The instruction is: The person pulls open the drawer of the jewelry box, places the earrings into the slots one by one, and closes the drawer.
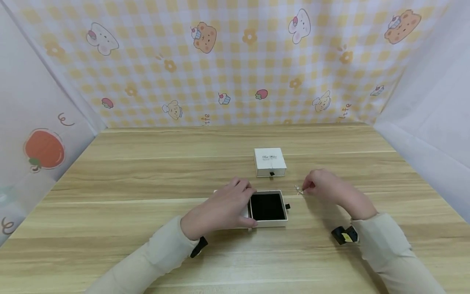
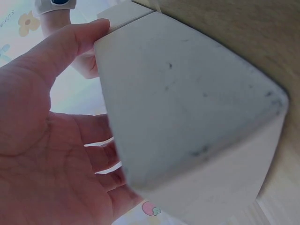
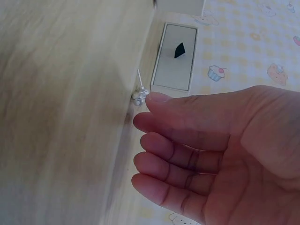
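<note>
My left hand grips a white jewelry box across its outer sleeve, thumb on the near side and fingers over the far side. The box's drawer is pulled out to the right, showing a black lining and a small black tab. To the right of it, my right hand reaches down to the table with thumb and index finger pinched at a small silvery earring. The earring's thin post points up in the right wrist view. Much of the sleeve is hidden under my left hand in the head view.
Behind the drawer stands a second white box, shut, with dark lettering on top and a black pull tab in front. The wooden table meets a yellow checked cloth at the back and white cloth on both sides.
</note>
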Tool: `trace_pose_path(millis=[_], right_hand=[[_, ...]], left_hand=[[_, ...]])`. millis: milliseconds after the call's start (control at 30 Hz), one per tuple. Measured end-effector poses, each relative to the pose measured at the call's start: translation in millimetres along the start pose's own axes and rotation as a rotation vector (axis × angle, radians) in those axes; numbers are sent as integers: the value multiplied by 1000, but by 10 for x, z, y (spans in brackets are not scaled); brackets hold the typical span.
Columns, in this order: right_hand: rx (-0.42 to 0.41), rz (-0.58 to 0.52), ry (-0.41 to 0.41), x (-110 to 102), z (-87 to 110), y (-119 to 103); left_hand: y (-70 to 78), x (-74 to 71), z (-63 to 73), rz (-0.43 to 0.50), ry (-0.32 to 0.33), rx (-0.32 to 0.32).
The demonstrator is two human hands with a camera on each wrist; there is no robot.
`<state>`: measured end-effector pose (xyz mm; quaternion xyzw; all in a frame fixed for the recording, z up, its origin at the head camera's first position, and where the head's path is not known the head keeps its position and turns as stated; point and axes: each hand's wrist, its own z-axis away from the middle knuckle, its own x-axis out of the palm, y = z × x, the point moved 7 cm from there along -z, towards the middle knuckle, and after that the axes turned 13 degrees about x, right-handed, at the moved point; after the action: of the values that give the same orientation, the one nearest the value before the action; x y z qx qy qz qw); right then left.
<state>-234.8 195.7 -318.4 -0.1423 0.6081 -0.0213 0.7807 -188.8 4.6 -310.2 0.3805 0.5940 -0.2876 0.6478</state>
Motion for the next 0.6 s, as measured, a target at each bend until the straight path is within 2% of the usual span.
trace_pose_path(millis=[333, 600], right_hand=[[13, 33, 15, 38, -16, -9], [3, 61, 63, 43, 1, -59]], left_hand=[[7, -6, 4, 13, 3, 7], [1, -3, 2, 16, -3, 2]])
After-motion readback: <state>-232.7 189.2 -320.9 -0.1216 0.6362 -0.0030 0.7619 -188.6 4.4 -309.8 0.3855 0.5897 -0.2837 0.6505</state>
